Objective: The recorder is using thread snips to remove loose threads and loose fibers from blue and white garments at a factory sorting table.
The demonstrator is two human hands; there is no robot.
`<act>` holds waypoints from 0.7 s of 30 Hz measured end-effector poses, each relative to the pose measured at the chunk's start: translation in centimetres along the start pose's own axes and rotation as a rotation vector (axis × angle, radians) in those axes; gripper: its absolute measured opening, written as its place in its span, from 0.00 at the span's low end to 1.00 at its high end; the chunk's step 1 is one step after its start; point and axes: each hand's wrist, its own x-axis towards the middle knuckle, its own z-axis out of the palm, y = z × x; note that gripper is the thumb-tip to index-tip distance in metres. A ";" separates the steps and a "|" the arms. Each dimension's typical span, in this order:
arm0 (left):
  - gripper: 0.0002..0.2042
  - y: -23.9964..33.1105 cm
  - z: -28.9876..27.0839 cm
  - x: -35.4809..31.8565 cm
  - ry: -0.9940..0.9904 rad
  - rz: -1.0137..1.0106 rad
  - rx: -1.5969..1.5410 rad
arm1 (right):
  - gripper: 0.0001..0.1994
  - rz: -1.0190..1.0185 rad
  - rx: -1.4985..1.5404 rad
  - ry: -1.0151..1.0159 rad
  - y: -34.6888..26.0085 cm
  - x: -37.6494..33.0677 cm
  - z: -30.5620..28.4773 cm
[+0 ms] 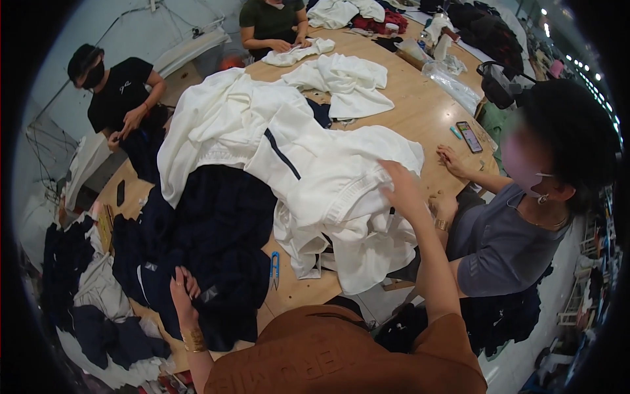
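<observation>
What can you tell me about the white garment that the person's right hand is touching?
The white garment is a soft, knit-looking top, crumpled in a heap on the wooden table. A dark stripe runs down one panel, and a ribbed hem shows near its lower edge. It lies partly over a pile of navy clothes. The right hand presses on its right side, fingers spread; whether they grip the cloth is unclear.

Screen: phone [470, 136], flat rectangle, lit multicoloured display, on worktop [420, 111] far right.
Second phone: [120, 193] dark slab, left worktop edge.
Packaging: clear plastic bag [453, 85], crumpled, beyond the lit phone.
</observation>
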 end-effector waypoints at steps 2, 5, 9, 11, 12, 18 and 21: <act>0.13 1.1 1.0 0.3 -0.019 0.017 0.012 | 0.26 -0.375 0.079 -0.030 -0.1 0.7 2.2; 0.08 3.0 3.9 -0.3 -0.089 0.074 0.312 | 0.23 -0.472 -0.025 -0.097 -0.3 2.3 4.6; 0.06 4.1 7.0 -0.1 -0.185 0.269 0.522 | 0.14 -0.267 -0.099 -0.292 -5.4 6.0 2.5; 0.06 4.6 8.1 0.4 -0.171 0.333 0.530 | 0.11 -0.359 -0.034 -0.299 -8.3 7.5 2.3; 0.07 5.0 8.9 0.5 -0.161 0.372 0.497 | 0.09 -0.433 0.031 -0.301 -9.7 8.3 2.6; 0.26 6.6 13.0 1.1 -0.193 0.511 0.553 | 0.10 -0.746 0.141 -0.558 -22.4 8.1 5.3; 0.26 6.2 12.9 2.8 -0.049 0.459 0.554 | 0.10 -0.815 0.068 -0.635 -26.4 6.8 6.6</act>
